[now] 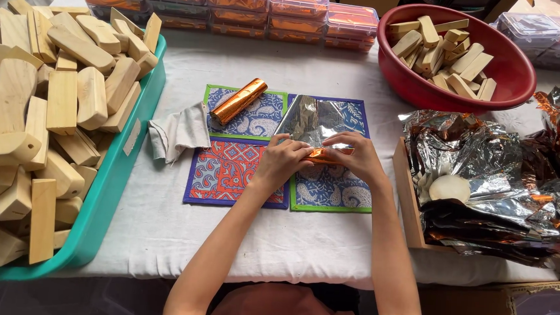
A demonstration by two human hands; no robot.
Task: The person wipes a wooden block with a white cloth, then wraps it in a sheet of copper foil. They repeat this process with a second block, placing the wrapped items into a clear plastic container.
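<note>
At centre frame we've got left hand [284,159] and right hand [355,156] pinched together on the half-rolled foil sheet [313,124], one wrapped block [239,101] finished, piles of bare wooden blocks [45,119] left.

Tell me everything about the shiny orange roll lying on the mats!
The orange roll is a short, stick-shaped thing fully wrapped in glossy copper-orange foil, with small creases that catch the light. It lies flat and slanted, its upper end pointing toward the far right, on a blue patterned mat with a green border. Nothing holds it; both hands are busy nearer the person. A crumpled grey cloth sits just to its left, apparently not touching it.
</note>
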